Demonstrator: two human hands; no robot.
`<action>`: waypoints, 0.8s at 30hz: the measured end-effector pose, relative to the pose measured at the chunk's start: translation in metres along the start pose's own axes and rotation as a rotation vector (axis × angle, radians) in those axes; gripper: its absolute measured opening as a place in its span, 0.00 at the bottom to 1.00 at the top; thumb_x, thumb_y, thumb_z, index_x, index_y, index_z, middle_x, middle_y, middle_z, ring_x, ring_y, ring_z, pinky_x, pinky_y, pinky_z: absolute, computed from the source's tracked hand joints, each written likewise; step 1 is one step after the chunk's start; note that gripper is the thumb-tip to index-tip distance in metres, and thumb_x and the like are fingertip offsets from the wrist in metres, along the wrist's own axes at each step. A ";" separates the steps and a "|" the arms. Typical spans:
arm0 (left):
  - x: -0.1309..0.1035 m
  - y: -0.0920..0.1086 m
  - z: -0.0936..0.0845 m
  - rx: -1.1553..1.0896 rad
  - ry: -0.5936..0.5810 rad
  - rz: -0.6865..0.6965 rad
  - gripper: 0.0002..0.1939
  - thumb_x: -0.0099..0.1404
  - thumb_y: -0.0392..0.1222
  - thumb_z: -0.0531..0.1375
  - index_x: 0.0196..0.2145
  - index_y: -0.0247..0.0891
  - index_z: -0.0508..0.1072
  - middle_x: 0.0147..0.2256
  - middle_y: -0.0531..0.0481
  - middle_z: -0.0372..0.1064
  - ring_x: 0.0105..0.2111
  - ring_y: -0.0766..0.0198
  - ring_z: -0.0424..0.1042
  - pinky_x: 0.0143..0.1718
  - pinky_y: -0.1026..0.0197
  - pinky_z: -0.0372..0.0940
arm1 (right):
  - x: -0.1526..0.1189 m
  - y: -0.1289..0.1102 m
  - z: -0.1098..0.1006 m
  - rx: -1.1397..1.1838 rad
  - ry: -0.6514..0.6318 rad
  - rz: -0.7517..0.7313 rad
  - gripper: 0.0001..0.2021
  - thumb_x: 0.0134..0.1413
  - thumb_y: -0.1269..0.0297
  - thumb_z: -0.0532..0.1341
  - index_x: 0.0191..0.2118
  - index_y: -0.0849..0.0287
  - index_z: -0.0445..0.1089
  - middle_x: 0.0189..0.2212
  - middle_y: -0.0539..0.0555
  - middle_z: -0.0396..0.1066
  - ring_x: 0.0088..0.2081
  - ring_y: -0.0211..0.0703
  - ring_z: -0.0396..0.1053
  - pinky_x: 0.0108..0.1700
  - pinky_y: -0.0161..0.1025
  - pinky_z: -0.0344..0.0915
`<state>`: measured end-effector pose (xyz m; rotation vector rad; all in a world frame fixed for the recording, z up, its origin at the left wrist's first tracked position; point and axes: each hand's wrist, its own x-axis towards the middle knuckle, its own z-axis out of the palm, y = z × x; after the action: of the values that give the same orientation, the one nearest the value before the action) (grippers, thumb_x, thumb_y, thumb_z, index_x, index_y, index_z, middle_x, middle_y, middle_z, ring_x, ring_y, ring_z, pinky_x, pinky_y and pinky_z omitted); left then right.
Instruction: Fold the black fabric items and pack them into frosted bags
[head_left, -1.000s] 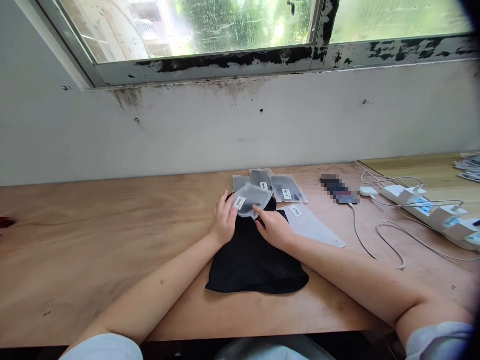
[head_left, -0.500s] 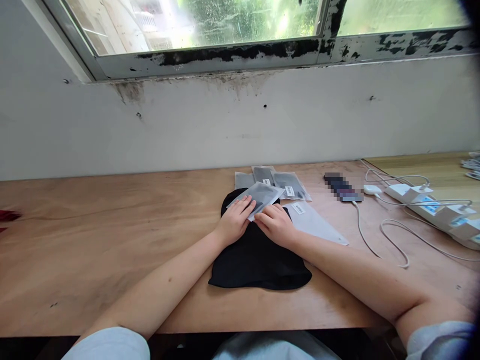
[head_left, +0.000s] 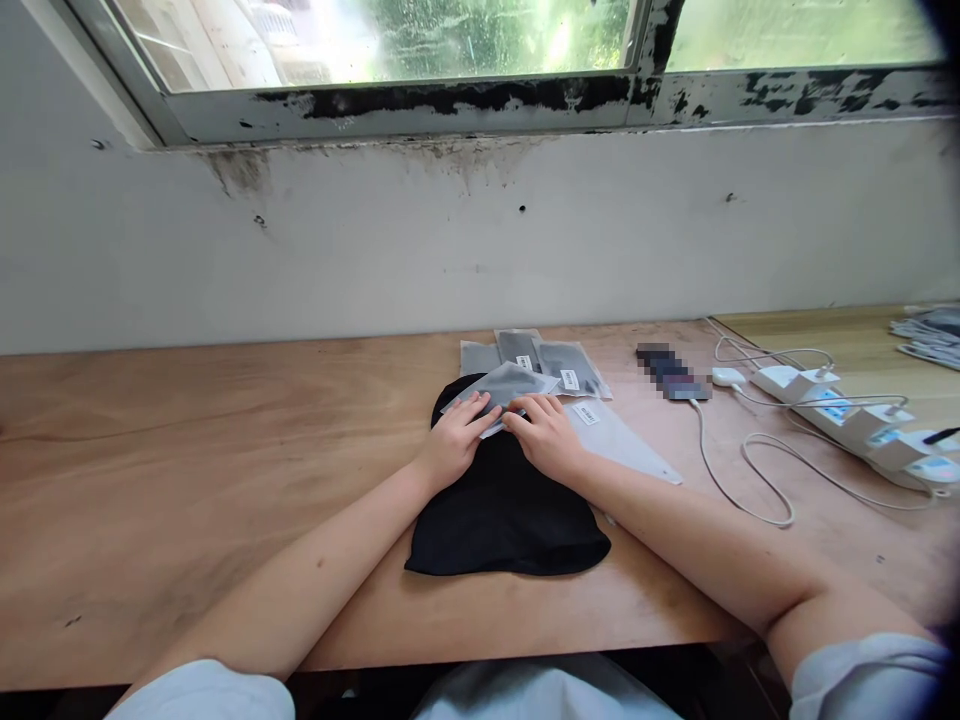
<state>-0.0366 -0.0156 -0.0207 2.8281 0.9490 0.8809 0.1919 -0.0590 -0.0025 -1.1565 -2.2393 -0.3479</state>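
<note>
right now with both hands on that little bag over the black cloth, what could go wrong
The small bag is slick-looking and lies on the soft black cloth, so pressing with the left hand and right hand might drag or bunch the cloth. The right forearm reaches close to the large clear bag and could nudge it.
</note>
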 end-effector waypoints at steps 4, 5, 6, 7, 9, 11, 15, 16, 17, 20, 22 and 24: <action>-0.001 -0.003 -0.006 -0.076 0.092 -0.024 0.24 0.75 0.35 0.46 0.64 0.50 0.65 0.66 0.49 0.60 0.67 0.56 0.56 0.67 0.42 0.54 | 0.002 0.017 -0.001 -0.052 0.028 0.065 0.15 0.69 0.69 0.50 0.48 0.53 0.73 0.52 0.59 0.69 0.56 0.52 0.61 0.58 0.49 0.54; -0.001 -0.002 -0.007 -0.094 0.122 -0.031 0.23 0.75 0.36 0.47 0.63 0.49 0.66 0.65 0.49 0.61 0.67 0.56 0.58 0.67 0.42 0.55 | 0.002 0.022 -0.002 -0.061 0.035 0.079 0.15 0.69 0.70 0.50 0.48 0.53 0.73 0.52 0.59 0.69 0.56 0.52 0.61 0.58 0.50 0.54; 0.000 -0.002 -0.009 -0.110 0.152 -0.037 0.22 0.75 0.37 0.47 0.62 0.49 0.67 0.64 0.49 0.63 0.66 0.57 0.59 0.67 0.43 0.55 | 0.002 0.027 -0.002 -0.067 0.039 0.094 0.14 0.69 0.69 0.50 0.48 0.53 0.73 0.52 0.59 0.69 0.57 0.52 0.61 0.59 0.50 0.53; 0.000 -0.001 -0.010 -0.123 0.178 -0.041 0.21 0.76 0.38 0.48 0.61 0.49 0.69 0.63 0.49 0.64 0.65 0.57 0.60 0.67 0.43 0.56 | 0.002 0.032 -0.001 -0.067 0.042 0.111 0.14 0.69 0.69 0.51 0.48 0.53 0.73 0.52 0.59 0.69 0.57 0.53 0.61 0.59 0.51 0.53; 0.001 0.000 -0.012 -0.141 0.222 -0.051 0.19 0.76 0.40 0.49 0.59 0.48 0.71 0.62 0.48 0.66 0.64 0.57 0.62 0.67 0.44 0.56 | 0.001 0.040 0.000 -0.045 0.050 0.134 0.12 0.69 0.67 0.52 0.47 0.52 0.73 0.52 0.59 0.69 0.57 0.54 0.61 0.59 0.52 0.53; 0.001 0.001 -0.013 -0.153 0.252 -0.064 0.18 0.76 0.40 0.50 0.57 0.47 0.73 0.60 0.48 0.67 0.63 0.57 0.64 0.67 0.44 0.57 | 0.000 0.045 0.002 0.016 0.066 0.138 0.11 0.69 0.65 0.53 0.47 0.52 0.73 0.52 0.59 0.69 0.55 0.53 0.62 0.58 0.52 0.55; 0.002 0.004 -0.014 -0.179 0.277 -0.089 0.16 0.75 0.41 0.52 0.54 0.45 0.74 0.59 0.47 0.69 0.61 0.57 0.67 0.65 0.45 0.60 | -0.002 0.050 0.008 0.159 0.144 0.161 0.08 0.68 0.61 0.55 0.46 0.54 0.71 0.48 0.59 0.70 0.51 0.53 0.64 0.55 0.50 0.60; 0.002 0.005 -0.014 -0.179 0.278 -0.095 0.15 0.75 0.41 0.53 0.54 0.44 0.75 0.59 0.46 0.69 0.61 0.56 0.67 0.64 0.45 0.61 | -0.002 0.051 0.008 0.174 0.163 0.178 0.09 0.67 0.60 0.56 0.47 0.54 0.70 0.49 0.60 0.69 0.51 0.53 0.64 0.55 0.51 0.60; 0.002 0.006 -0.014 -0.174 0.277 -0.101 0.15 0.74 0.42 0.54 0.54 0.44 0.75 0.59 0.46 0.69 0.61 0.56 0.67 0.64 0.45 0.62 | -0.003 0.053 0.009 0.180 0.181 0.198 0.09 0.66 0.59 0.57 0.48 0.55 0.69 0.49 0.60 0.69 0.52 0.54 0.64 0.55 0.51 0.60; 0.002 0.009 -0.013 -0.149 0.267 -0.105 0.14 0.72 0.43 0.57 0.53 0.43 0.76 0.59 0.45 0.69 0.60 0.54 0.68 0.63 0.46 0.65 | -0.008 0.059 0.010 0.162 0.205 0.257 0.12 0.65 0.58 0.58 0.50 0.56 0.67 0.51 0.61 0.68 0.52 0.56 0.63 0.55 0.52 0.60; 0.002 0.010 -0.013 -0.136 0.252 -0.096 0.14 0.71 0.44 0.58 0.51 0.43 0.77 0.58 0.45 0.70 0.60 0.53 0.68 0.62 0.46 0.65 | -0.012 0.064 0.010 0.122 0.202 0.304 0.10 0.65 0.59 0.58 0.48 0.56 0.67 0.50 0.61 0.68 0.52 0.56 0.63 0.54 0.52 0.60; 0.002 0.010 -0.012 -0.132 0.233 -0.096 0.14 0.71 0.45 0.58 0.51 0.43 0.78 0.58 0.45 0.70 0.60 0.53 0.68 0.62 0.45 0.66 | -0.015 0.070 0.009 0.057 0.197 0.371 0.09 0.64 0.61 0.57 0.46 0.57 0.68 0.49 0.61 0.69 0.52 0.57 0.62 0.54 0.52 0.59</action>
<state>-0.0363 -0.0244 -0.0080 2.5876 0.9987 1.2311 0.2517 -0.0231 -0.0216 -1.4087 -1.8093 -0.2322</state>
